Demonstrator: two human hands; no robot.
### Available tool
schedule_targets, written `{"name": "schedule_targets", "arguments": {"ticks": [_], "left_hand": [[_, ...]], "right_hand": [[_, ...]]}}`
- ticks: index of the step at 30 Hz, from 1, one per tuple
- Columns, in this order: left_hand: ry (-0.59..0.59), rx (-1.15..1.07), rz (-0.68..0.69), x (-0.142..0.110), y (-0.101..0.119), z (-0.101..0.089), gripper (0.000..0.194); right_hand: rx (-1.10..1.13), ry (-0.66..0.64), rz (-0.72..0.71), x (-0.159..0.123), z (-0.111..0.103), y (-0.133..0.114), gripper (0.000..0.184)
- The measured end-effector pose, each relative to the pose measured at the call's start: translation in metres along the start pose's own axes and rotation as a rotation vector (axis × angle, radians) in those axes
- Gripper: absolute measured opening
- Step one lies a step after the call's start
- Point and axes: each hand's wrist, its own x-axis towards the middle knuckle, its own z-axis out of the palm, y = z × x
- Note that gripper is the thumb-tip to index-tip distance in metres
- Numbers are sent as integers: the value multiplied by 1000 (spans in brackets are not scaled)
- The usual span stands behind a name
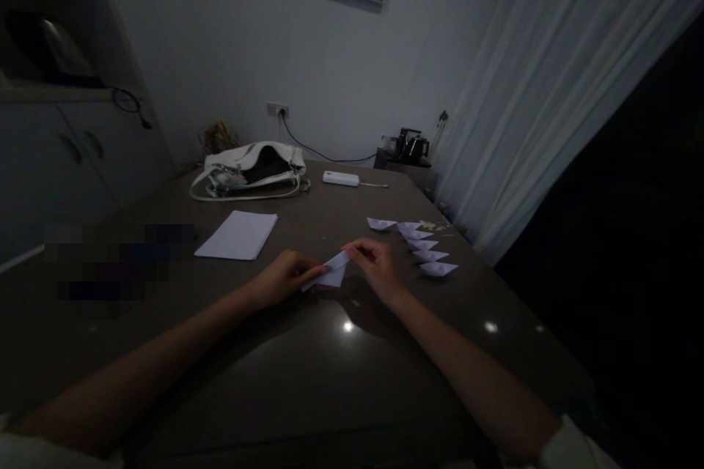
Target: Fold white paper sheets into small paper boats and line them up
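A partly folded sheet of white paper (333, 277) is held between my two hands, just above the dark table. My left hand (286, 277) pinches its left end, thumb along the folded strip. At the upper right corner, the fingertips of my right hand (375, 264) grip the same paper. Several folded paper boats (430, 256) stand in a slanting row to the right of my right hand, with one boat (381, 224) at the row's far left. Beyond my left hand lies a stack of white paper sheets (237, 234).
A white handbag (253, 168) rests at the back of the table (330, 205), beside a white device with a strap (341, 179). Small scraps (432, 226) lie near the boats. A black kettle (416, 148) stands past the far edge. A sheer curtain (511, 88) hangs at right.
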Motion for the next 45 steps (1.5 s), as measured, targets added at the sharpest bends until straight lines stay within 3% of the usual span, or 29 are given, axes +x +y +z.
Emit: {"name": "schedule_targets", "arguments": {"ticks": [6, 19, 25, 33, 37, 41, 45], "left_hand": [[-1, 8, -14, 1, -3, -1, 48], [166, 103, 21, 2, 4, -8, 44], [185, 146, 16, -1, 8, -12, 46], [101, 263, 86, -3, 5, -12, 40], [87, 318, 107, -4, 4, -9, 38], [-4, 328, 198, -4, 4, -4, 40], [-2, 384, 257, -2, 4, -1, 39]], "right_hand": [[-13, 74, -28, 2, -2, 4, 17], [-38, 201, -59, 4, -8, 2, 19], [41, 247, -2, 7, -11, 5, 20], [72, -42, 242, 2, -5, 0, 21], [48, -97, 229, -2, 0, 1, 21], [63, -224, 193, -7, 7, 1, 24], [87, -263, 165, -7, 7, -2, 38]]}}
